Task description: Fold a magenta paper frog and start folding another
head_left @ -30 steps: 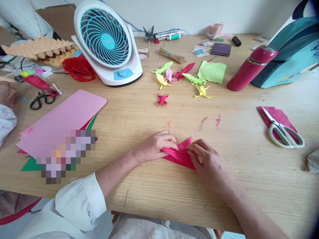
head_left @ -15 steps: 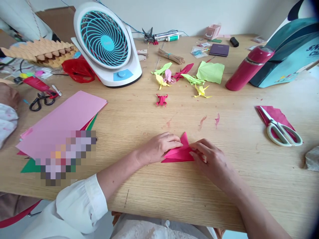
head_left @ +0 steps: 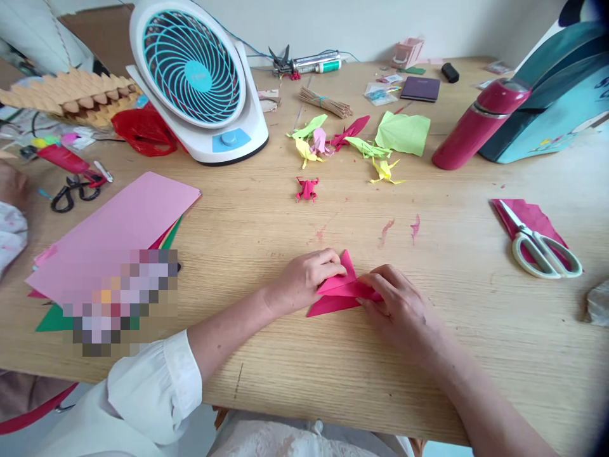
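A pink-red sheet of folding paper (head_left: pixel 340 291) lies on the table in front of me, creased into pointed flaps. One flap points up and away from me; another spreads toward the near left. My left hand (head_left: pixel 311 276) is closed over the upper left part, its fingertips on the upper flap. On the right side, my right hand (head_left: pixel 394 304) pinches the paper between thumb and fingers. Beyond the hands sits a small red origami frog (head_left: pixel 307 189). Further back lie several folded paper figures, among them a yellow one (head_left: pixel 386 171) and a green one (head_left: pixel 368 148).
White-handled scissors (head_left: pixel 545 251) rest on red paper (head_left: pixel 547 219) at right. A red flask (head_left: pixel 480 127) stands before a teal bag (head_left: pixel 547 114). At left are a fan (head_left: pixel 238 136), a coloured paper stack (head_left: pixel 118 222) and black-handled scissors (head_left: pixel 71 193). Another person's sleeve (head_left: pixel 9 235) shows far left.
The paper's near flap has opened away from the upper layers, leaving a gap on the left. My right hand has shifted slightly left along the paper. The view has tilted a little.
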Demonstrator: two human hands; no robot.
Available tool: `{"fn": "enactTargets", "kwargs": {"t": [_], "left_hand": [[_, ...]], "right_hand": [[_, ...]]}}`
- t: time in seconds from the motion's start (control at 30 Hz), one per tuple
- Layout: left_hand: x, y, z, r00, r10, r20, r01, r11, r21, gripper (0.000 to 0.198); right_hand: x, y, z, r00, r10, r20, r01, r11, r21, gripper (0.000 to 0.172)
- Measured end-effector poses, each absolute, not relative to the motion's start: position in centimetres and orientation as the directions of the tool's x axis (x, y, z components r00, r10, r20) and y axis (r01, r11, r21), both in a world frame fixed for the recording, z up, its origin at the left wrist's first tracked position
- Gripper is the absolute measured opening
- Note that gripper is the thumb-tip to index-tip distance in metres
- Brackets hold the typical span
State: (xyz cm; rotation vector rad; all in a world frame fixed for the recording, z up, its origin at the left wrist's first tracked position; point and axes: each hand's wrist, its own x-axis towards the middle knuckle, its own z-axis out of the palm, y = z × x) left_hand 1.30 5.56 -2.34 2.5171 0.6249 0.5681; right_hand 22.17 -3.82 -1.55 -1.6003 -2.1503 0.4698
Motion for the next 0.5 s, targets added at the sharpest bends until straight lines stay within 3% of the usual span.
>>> {"fn": "enactTargets", "kwargs": {"t": [0.5], "left_hand": [[1.63, 5.77, -2.58, 0.767, 0.580, 0.273, 0.331, -0.723, 0.606, 0.012]], "right_hand": [[21.28, -3.37, -2.10, -0.172, 0.974, 0.150, 0.853, 0.223, -0.471, 0.023]]}}
